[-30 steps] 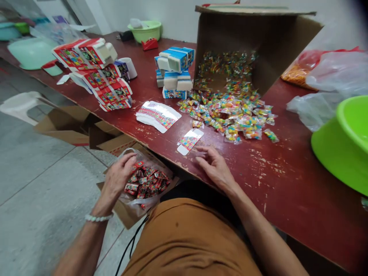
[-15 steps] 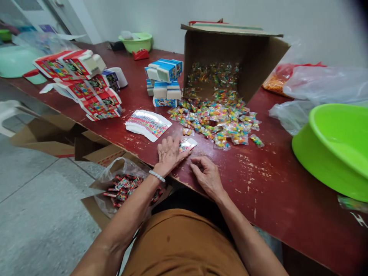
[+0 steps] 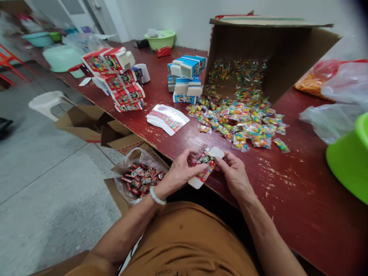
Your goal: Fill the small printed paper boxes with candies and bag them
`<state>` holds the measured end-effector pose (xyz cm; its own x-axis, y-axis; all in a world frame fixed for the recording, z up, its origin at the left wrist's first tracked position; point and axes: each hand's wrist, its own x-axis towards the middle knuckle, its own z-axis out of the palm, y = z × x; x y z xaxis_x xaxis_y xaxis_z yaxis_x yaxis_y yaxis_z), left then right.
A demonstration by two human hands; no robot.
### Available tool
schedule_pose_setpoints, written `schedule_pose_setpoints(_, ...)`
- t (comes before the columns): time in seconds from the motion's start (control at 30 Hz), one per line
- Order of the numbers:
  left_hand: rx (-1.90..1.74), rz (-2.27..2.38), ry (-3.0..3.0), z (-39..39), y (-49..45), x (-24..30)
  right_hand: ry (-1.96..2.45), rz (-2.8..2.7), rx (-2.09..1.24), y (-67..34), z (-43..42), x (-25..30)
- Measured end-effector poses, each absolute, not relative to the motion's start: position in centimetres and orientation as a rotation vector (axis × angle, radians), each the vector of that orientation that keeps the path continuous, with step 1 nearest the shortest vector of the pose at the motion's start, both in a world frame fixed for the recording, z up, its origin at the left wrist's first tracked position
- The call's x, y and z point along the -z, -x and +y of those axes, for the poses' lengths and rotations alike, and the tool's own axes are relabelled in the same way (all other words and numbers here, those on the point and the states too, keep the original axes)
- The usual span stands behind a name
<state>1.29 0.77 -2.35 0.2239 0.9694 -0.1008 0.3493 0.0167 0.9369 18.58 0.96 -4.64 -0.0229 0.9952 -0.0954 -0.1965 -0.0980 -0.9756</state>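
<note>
Between both hands, over the table's near edge, is a small red printed cardboard carton [image 3: 207,175] with white end flaps standing out. My left hand [image 3: 182,168] is closed on its left side, thumb across the printed face. With thumb and fingers, my right hand [image 3: 236,174] pinches it by the upper right flap. Farther back lies a fanned stack of flat cartons [image 3: 169,119], white and red. A heap of clear-wrapped colourful candy packets [image 3: 244,122] spreads to its right, spilling from a large cardboard box [image 3: 290,65] tipped on its side.
Red-and-white bundles of cartons [image 3: 117,78] and blue-and-white bundles [image 3: 186,78] are stacked on the red table [image 3: 276,207]. A green basin [image 3: 349,161] stands at right. Below left, an open bag of small red packets [image 3: 143,178] sits in a box. A white stool [image 3: 51,101] stands beyond.
The left hand has lifted a carton off the table toward me, and its flaps now stand out. My right hand has come up and gripped it too. The view has swung left.
</note>
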Motion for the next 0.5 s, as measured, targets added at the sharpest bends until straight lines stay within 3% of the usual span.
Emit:
schedule_pose_setpoints(0.1,-0.452,0.742,-0.994,0.1,-0.4,1.7,0.991,-1.115,-1.577,-18.4,-0.1,3.4)
schedule_pose_setpoints(0.2,-0.411,0.481,-0.733,-1.0,-0.7,1.9,0.927,-1.085,-1.655,-17.7,-0.6,2.8)
schedule_pose_setpoints(0.5,-0.592,0.637,-0.786,-1.5,-0.3,2.5,0.862,-1.076,-1.680,-16.9,-0.3,2.6)
